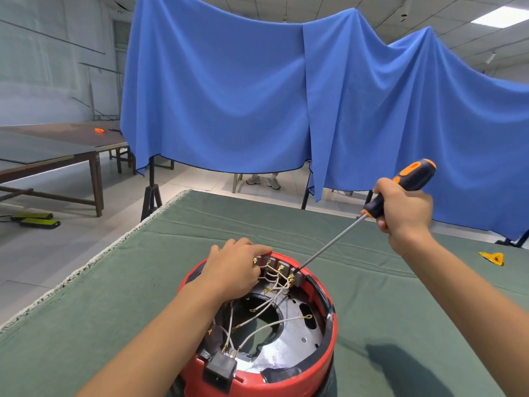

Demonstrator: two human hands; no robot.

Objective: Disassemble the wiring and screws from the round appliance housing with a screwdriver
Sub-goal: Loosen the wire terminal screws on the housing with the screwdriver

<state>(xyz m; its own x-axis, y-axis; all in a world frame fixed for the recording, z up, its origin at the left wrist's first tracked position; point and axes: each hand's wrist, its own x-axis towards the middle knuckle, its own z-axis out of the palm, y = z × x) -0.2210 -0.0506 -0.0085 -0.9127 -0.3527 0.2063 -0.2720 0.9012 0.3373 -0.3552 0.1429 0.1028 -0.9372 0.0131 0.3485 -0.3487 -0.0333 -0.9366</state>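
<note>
At far left a long brown table (57, 144) carries a small orange object (99, 130), and two green-topped flat items (35, 219) lie on the floor near its leg. A blue cloth (257, 96) hangs across the background behind the green-covered table (114, 296). On that table, near its front edge, sits the round red housing (315, 365), open side up, with white wires (266, 325) crossing its metal interior and a black socket (219, 371) at its near rim. The left hand (233, 270) rests on the housing's far-left rim, its fingers curled over the edge beside the grey terminal block (282, 267). The screwdriver (372, 213) slants down from upper right, its tip meeting the right end of that block. The right hand (405, 207) wraps its fingers tight round the black-and-orange handle. Farther right a small yellow item (493, 257) lies on the green cover.
</note>
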